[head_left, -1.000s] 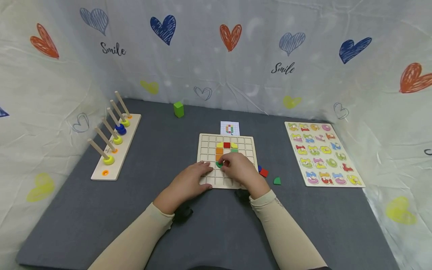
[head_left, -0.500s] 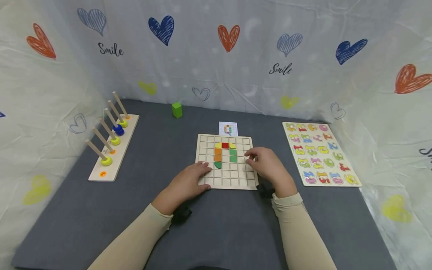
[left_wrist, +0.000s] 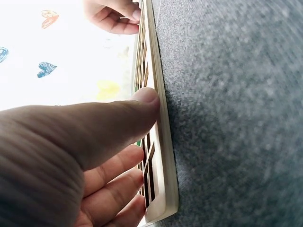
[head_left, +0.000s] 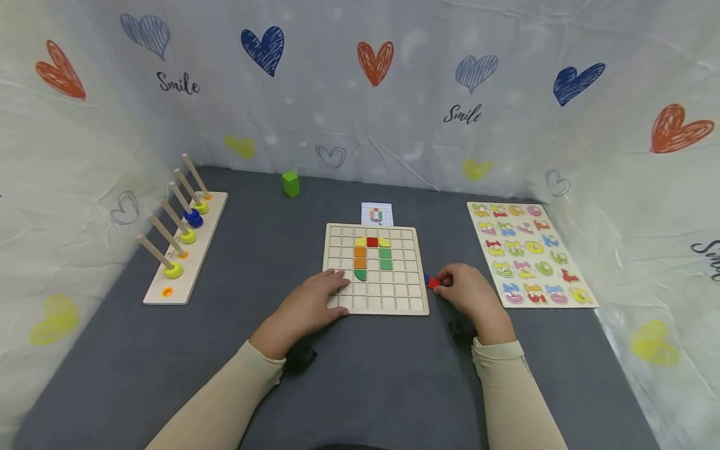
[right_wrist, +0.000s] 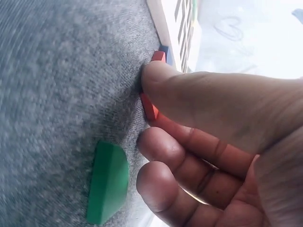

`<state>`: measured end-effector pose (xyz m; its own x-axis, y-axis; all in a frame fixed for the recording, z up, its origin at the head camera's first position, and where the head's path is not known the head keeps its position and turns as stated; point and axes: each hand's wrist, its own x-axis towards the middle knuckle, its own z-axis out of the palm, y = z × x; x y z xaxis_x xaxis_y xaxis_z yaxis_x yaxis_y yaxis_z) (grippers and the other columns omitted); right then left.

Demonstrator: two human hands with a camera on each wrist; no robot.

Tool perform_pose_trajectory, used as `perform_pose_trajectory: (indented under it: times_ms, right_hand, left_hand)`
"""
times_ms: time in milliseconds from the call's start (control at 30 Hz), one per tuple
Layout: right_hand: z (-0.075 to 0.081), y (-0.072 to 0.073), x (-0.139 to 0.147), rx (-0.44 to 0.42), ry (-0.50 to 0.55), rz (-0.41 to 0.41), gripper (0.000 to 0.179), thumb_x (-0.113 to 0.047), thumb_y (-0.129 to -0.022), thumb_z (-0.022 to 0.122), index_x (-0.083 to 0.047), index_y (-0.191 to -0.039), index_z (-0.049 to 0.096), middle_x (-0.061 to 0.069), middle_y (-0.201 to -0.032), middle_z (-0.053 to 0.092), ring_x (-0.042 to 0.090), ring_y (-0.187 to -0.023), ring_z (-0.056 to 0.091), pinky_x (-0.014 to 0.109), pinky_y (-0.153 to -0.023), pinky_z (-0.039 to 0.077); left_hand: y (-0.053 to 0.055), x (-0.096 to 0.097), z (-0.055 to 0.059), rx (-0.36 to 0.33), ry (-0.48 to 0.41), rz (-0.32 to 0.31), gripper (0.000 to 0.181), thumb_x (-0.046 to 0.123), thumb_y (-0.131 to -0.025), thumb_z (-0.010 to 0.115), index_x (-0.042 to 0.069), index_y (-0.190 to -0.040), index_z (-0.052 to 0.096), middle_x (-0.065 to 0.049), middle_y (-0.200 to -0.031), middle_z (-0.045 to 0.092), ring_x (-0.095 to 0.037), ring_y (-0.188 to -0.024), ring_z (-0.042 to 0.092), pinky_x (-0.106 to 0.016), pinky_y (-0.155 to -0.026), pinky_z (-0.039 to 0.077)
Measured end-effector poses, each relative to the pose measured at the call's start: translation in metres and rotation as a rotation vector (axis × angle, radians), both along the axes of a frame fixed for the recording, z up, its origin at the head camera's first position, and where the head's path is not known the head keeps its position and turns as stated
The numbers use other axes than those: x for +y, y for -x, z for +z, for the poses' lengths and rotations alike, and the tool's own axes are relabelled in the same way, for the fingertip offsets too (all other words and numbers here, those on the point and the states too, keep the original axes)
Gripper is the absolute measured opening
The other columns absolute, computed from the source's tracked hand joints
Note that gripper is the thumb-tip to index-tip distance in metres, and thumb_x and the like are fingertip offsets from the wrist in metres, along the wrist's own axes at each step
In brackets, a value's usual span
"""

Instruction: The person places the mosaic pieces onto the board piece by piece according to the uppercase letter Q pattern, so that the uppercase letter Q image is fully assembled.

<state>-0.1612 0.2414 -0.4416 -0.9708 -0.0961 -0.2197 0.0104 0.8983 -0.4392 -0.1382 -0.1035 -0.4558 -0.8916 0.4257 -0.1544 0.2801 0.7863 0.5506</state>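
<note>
On the square wooden grid board (head_left: 398, 304), several colored tiles form an arch: yellow corners, a red tile (head_left: 372, 242), orange tiles (head_left: 360, 257) on the left, green tiles (head_left: 385, 259) on the right. A green rounded tile (head_left: 360, 275) lies under the orange ones. My left hand (head_left: 306, 304) rests on the board's left side, thumb at the front edge. Right of the board, my right hand (head_left: 471, 294) pinches a red square tile (head_left: 433, 283) between thumb and index finger. Beside it is a blue tile (head_left: 426, 279), partly hidden. A green tile (right_wrist: 110, 182) lies near my right fingers.
A small pattern card (head_left: 376, 214) lies behind the board. To the left stands a peg rack (head_left: 188, 275) with rings, and to the right lies a number puzzle board (head_left: 542, 300). A green block (head_left: 290, 184) sits at the back. Fabric walls (head_left: 315, 94) enclose the table.
My right hand has left the green rounded tile on the board and moved right to the red tile beside it. The left hand has stayed on the board.
</note>
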Motion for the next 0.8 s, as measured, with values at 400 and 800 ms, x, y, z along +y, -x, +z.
perform_pose_trajectory:
  times_ms: [400, 800]
  right_hand:
    - [0.001, -0.003, -0.002, 0.050, 0.151, -0.058, 0.013, -0.014, -0.101, 0.079, -0.007, -0.106, 0.070, 0.012, -0.098, 0.072, 0.023, -0.081, 0.061, 0.034, -0.069, 0.049]
    - [0.008, 0.019, -0.085, 0.135, 0.254, 0.085, 0.006, -0.012, -0.100, 0.079, -0.013, -0.102, 0.074, 0.005, -0.098, 0.075, 0.021, -0.076, 0.057, 0.035, -0.069, 0.048]
  left_hand:
    - [0.000, -0.001, 0.000, 0.008, -0.003, -0.007, 0.064, 0.027, -0.097, 0.086, 0.010, -0.154, 0.063, -0.008, -0.169, 0.052, -0.031, -0.163, 0.039, -0.053, -0.131, 0.037]
    - [-0.002, 0.000, 0.003, 0.000, -0.019, 0.005, 0.061, 0.026, -0.096, 0.086, 0.011, -0.152, 0.065, -0.007, -0.168, 0.053, -0.031, -0.162, 0.040, -0.054, -0.130, 0.038]
